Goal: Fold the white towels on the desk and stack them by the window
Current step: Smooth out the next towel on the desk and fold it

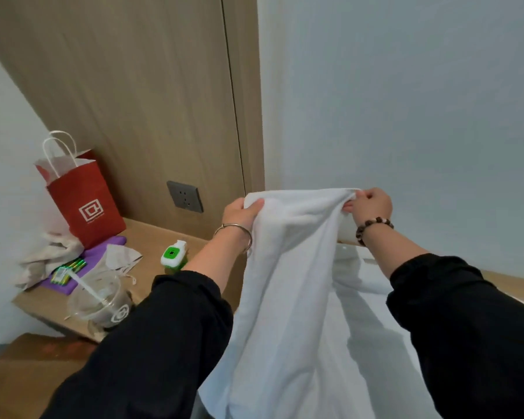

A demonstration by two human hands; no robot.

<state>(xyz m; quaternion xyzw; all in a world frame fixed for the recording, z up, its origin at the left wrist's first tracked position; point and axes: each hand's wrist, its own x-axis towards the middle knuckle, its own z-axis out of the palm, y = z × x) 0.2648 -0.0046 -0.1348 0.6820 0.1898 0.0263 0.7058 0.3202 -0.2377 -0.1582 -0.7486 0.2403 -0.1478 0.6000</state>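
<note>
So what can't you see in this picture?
Head view:
- Lower end of the white towel: cut off by the bottom edge.
- The desk behind the towel: hidden by it.
- The window: outside the frame.
- Small print on the red bag: too small to read.

One head-worn wide-angle cam at eye level, facing fwd & down toward a desk (152,237) and wall (406,101). Very near: left hand (242,211) and right hand (371,204) sit mid-frame, reaching in from bottom; white towel (285,282) fills centre-bottom. Lens bends edges.
</note>
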